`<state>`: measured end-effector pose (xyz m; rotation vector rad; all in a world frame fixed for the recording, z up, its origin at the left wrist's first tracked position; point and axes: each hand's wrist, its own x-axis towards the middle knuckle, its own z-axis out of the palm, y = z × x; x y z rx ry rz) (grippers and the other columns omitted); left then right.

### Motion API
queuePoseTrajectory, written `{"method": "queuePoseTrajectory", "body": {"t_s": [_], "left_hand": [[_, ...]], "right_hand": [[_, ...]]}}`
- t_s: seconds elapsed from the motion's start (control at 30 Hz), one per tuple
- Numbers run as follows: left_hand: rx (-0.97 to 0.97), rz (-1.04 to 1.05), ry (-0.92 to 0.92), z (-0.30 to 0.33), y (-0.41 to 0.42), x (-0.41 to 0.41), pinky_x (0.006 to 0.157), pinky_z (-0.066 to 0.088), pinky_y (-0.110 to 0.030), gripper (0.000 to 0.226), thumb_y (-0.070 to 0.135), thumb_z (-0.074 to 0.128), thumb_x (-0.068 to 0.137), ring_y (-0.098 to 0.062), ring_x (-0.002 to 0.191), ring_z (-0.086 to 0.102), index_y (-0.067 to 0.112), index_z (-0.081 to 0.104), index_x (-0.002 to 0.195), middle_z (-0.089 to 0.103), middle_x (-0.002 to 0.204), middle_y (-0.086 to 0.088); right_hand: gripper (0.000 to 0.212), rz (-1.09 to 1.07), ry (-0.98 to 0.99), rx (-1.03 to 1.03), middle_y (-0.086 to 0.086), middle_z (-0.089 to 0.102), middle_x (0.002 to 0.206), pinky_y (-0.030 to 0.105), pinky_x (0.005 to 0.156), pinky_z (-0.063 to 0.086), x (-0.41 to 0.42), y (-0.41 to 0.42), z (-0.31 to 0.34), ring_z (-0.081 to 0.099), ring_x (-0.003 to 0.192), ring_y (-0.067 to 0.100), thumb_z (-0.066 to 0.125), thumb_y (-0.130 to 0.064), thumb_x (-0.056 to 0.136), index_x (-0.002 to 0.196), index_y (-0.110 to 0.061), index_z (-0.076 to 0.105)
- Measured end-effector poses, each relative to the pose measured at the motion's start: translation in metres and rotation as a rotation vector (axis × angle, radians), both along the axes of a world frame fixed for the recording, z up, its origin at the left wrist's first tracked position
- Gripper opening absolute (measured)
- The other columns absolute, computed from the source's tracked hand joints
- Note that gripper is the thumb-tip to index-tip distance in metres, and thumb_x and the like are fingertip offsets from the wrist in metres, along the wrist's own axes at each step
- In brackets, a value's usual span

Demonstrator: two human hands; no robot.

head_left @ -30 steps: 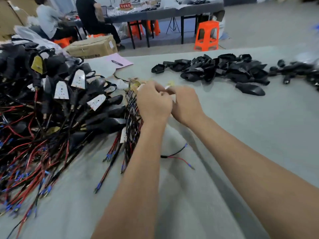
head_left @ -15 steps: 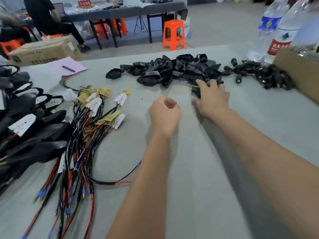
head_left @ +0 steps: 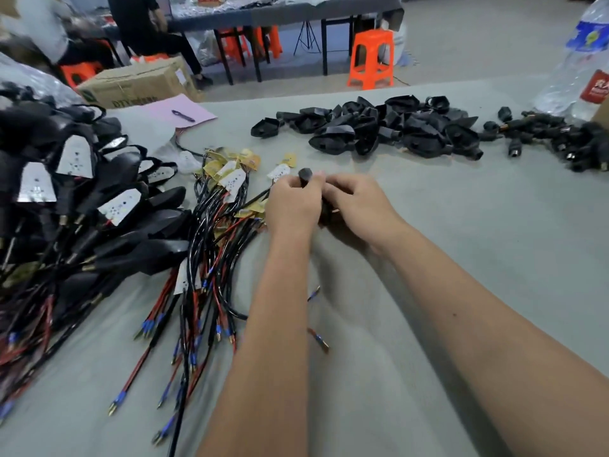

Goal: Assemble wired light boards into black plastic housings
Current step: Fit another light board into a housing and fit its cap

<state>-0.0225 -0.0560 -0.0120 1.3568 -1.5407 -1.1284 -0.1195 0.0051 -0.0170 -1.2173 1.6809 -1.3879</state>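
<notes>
**Hands meet over one black housing, mid-surface**

Finished units [head_left: 82, 206] heaped at far left: black shells with white boards showing, red and black leads trailing toward the near edge. Behind them, off the surface, a cardboard box [head_left: 135, 85]; print on its side reads roughly "DIY", the rest too blurred to make out. Pink paper [head_left: 184, 110] with a pen [head_left: 183, 115] lies on the grey surface [head_left: 461, 258] beyond the heap.

Loose wired light boards [head_left: 227, 183] next along, a fanned bundle. Board ends, yellow and white, point away from the person; blue-sleeved wire tips point toward the near edge, so the long axis runs roughly far to near.

Left hand [head_left: 291, 206] and right hand [head_left: 357, 206] close together at centre, both with fingers curled around one black housing [head_left: 304, 176]. Its dark end pokes up between the fingertips; the rest is hidden, so its long axis cannot be judged. A black lead runs off to the left from the left hand.

Pile of empty housings [head_left: 379, 130] farther back and right, pointing every way. Smaller black parts [head_left: 560, 140] beyond that. Water bottle [head_left: 583, 61] at far right, blue label up top, red label lower down; writing unreadable.
</notes>
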Motion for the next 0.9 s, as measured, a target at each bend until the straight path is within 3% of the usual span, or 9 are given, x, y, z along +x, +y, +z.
{"method": "queuePoseTrajectory", "body": {"t_s": [0.07, 0.2, 0.4, 0.47, 0.57, 0.63, 0.73, 0.83, 0.9], "left_hand": [[-0.075, 0.041, -0.056, 0.000, -0.002, 0.019, 0.081, 0.058, -0.038, 0.028, 0.041, 0.069, 0.091, -0.009, 0.067, 0.069, 0.014, 0.067, 0.097, 0.070, 0.079, 0.000], [-0.297, 0.133, -0.257, 0.011, 0.001, 0.046, 0.078, 0.042, -0.028, 0.020, 0.039, 0.065, 0.093, -0.017, 0.085, 0.061, 0.020, 0.064, 0.100, 0.067, 0.092, 0.005], [-0.219, 0.315, -0.416, 0.021, -0.004, 0.085, 0.074, 0.032, -0.033, 0.022, 0.034, 0.052, 0.097, -0.026, 0.085, 0.048, 0.013, 0.058, 0.103, 0.056, 0.092, -0.002], [-0.161, 0.291, -0.473, 0.018, -0.004, 0.094, 0.074, 0.034, -0.035, 0.027, 0.034, 0.052, 0.097, -0.028, 0.088, 0.050, 0.010, 0.060, 0.104, 0.059, 0.097, -0.006], [-0.147, 0.259, -0.497, 0.014, -0.002, 0.098, 0.075, 0.035, -0.035, 0.028, 0.037, 0.053, 0.095, -0.028, 0.090, 0.048, 0.012, 0.062, 0.106, 0.057, 0.097, -0.005], [-0.134, 0.264, -0.486, 0.014, 0.001, 0.097, 0.075, 0.034, -0.034, 0.026, 0.038, 0.054, 0.093, -0.028, 0.089, 0.048, 0.015, 0.063, 0.103, 0.058, 0.097, -0.005], [-0.137, 0.242, -0.526, 0.015, 0.004, 0.093, 0.074, 0.035, -0.034, 0.029, 0.038, 0.055, 0.093, -0.028, 0.088, 0.048, 0.012, 0.064, 0.102, 0.063, 0.101, -0.007], [-0.148, 0.203, -0.559, 0.019, 0.007, 0.086, 0.074, 0.036, -0.034, 0.032, 0.037, 0.057, 0.092, -0.034, 0.093, 0.055, 0.008, 0.065, 0.104, 0.068, 0.108, -0.011], [-0.155, 0.183, -0.562, 0.023, 0.009, 0.081, 0.075, 0.038, -0.035, 0.035, 0.036, 0.057, 0.090, -0.038, 0.102, 0.060, 0.006, 0.065, 0.106, 0.068, 0.110, -0.015]], "right_hand": [[0.035, 0.056, -0.085, -0.004, 0.005, 0.069, 0.071, 0.027, 0.061, 0.050, 0.018, -0.001, 0.001, 0.065, 0.065, 0.018, 0.047, -0.012, 0.107, 0.083, -0.004, 0.072], [0.026, -0.107, 0.442, -0.015, 0.004, 0.066, 0.070, 0.037, 0.063, 0.045, 0.052, -0.013, -0.005, 0.061, 0.070, 0.027, 0.053, -0.010, 0.096, 0.071, -0.014, 0.061], [0.015, 0.120, 0.948, 0.110, 0.010, 0.061, 0.101, 0.036, 0.067, 0.036, 0.099, -0.019, -0.010, 0.062, 0.092, 0.037, 0.052, -0.019, 0.094, 0.107, -0.022, 0.060], [0.021, 0.124, 0.987, 0.136, 0.007, 0.063, 0.095, 0.035, 0.067, 0.035, 0.103, -0.020, -0.007, 0.065, 0.094, 0.038, 0.055, -0.025, 0.092, 0.113, -0.025, 0.058], [0.028, 0.143, 0.945, 0.191, 0.001, 0.056, 0.084, 0.033, 0.067, 0.035, 0.104, -0.020, 0.000, 0.065, 0.092, 0.036, 0.057, -0.025, 0.090, 0.118, -0.027, 0.058], [0.024, 0.158, 0.901, 0.207, 0.006, 0.066, 0.097, 0.033, 0.068, 0.037, 0.100, -0.022, 0.004, 0.064, 0.095, 0.035, 0.059, -0.024, 0.090, 0.113, -0.027, 0.060], [0.012, 0.127, 0.752, 0.171, 0.008, 0.069, 0.094, 0.032, 0.067, 0.038, 0.092, -0.021, 0.006, 0.061, 0.086, 0.035, 0.060, -0.016, 0.086, 0.095, -0.023, 0.064], [0.019, 0.044, 0.416, 0.080, 0.003, 0.050, 0.063, 0.031, 0.058, 0.032, 0.091, -0.016, 0.005, 0.036, 0.066, 0.021, 0.058, -0.002, 0.078, 0.064, -0.015, 0.054], [0.028, -0.043, 0.097, 0.062, 0.004, 0.046, 0.057, 0.028, 0.057, 0.034, 0.090, -0.010, 0.005, 0.033, 0.060, 0.018, 0.056, 0.001, 0.075, 0.054, -0.017, 0.051]]}}
